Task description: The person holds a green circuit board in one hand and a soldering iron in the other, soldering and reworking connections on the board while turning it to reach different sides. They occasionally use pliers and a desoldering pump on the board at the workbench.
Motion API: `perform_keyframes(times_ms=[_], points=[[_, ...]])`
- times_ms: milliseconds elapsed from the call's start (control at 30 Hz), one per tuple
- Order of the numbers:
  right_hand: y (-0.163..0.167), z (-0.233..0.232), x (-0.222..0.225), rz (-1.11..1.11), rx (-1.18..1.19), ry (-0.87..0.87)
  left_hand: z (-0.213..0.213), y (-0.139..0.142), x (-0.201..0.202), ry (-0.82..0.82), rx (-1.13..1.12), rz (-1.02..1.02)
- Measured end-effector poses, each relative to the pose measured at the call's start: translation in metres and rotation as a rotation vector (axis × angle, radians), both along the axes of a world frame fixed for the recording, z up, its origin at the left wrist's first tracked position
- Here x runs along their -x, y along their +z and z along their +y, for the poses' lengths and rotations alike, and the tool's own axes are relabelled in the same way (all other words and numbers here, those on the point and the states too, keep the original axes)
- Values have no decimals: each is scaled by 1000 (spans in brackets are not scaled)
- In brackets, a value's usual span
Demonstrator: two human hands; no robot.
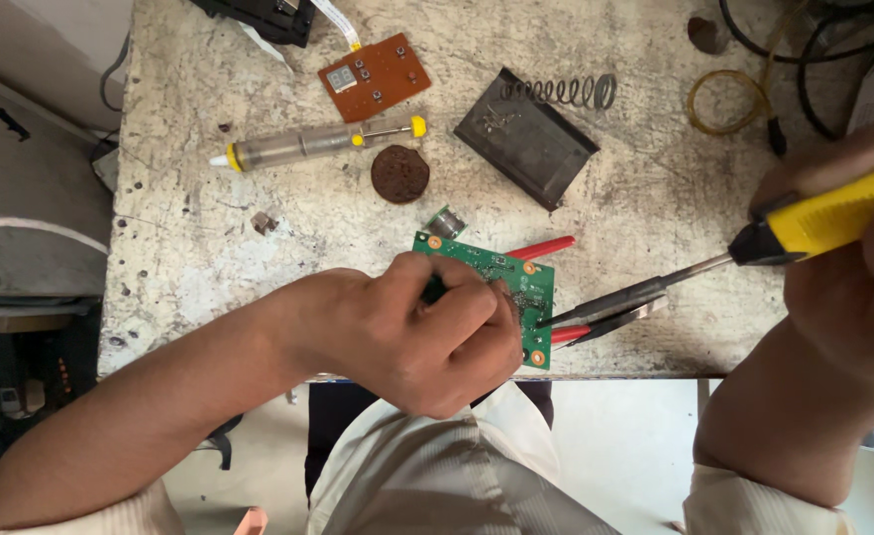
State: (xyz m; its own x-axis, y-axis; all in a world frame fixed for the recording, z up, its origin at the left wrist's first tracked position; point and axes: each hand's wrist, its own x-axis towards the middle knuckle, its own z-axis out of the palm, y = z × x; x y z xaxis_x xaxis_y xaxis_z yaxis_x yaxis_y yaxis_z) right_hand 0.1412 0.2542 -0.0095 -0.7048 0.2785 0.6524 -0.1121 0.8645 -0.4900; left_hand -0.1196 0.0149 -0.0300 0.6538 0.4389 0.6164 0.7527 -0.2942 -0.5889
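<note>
Basically, green circuit board [528, 287] lies at the near edge of the table [209, 258], long axis running from upper left to lower right, slightly tilted against the table edge. Left hand [427, 332] sits over the board's left half, grip curled tight, fingers pinching down on the board; what else is under the fingers, cannot tell. Right hand [853, 267] has its grip wrapped fully round the yellow handle of a soldering iron [714, 266]. Iron's long axis runs right to left, sloping down a little, tip pointing left and touching the board's right part. Red-handled pliers [596, 309] lie just under the iron shaft, jaws pointing right, one red handle showing above the board, the other below it.

Farther back on the table: desoldering pump [308, 145] with yellow ends, lying nearly level, tip to the left; orange circuit board [375, 76] with a small display; round brown pad [399, 174]; dark metal stand [524, 137] with a coil spring [561, 91]; yellow loop of wire [726, 101] top right.
</note>
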Motion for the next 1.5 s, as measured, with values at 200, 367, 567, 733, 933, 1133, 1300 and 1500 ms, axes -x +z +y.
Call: perform_keyframes(times_ms=[200,367,567,733,933,1133,1300,1500], points=[[11,0,11,2,-199,84,-1,0,0,-2,12,-18],[14,5,15,2,-325,158,1,0,0,6,12,-10],[6,10,6,16,-84,194,3,-1,-1,11,17,-15],[-1,14,0,15,-61,171,3,-1,0,13,16,-9],[-5,11,-7,1,31,43,3,-1,0,11,19,-11],[-6,12,-17,-44,19,12,3,-2,-1,12,18,-7],[-12,18,-26,-15,271,63,4,-2,-1,20,15,-1],[-23,26,-38,30,423,75,4,-1,0,17,-3,-18]])
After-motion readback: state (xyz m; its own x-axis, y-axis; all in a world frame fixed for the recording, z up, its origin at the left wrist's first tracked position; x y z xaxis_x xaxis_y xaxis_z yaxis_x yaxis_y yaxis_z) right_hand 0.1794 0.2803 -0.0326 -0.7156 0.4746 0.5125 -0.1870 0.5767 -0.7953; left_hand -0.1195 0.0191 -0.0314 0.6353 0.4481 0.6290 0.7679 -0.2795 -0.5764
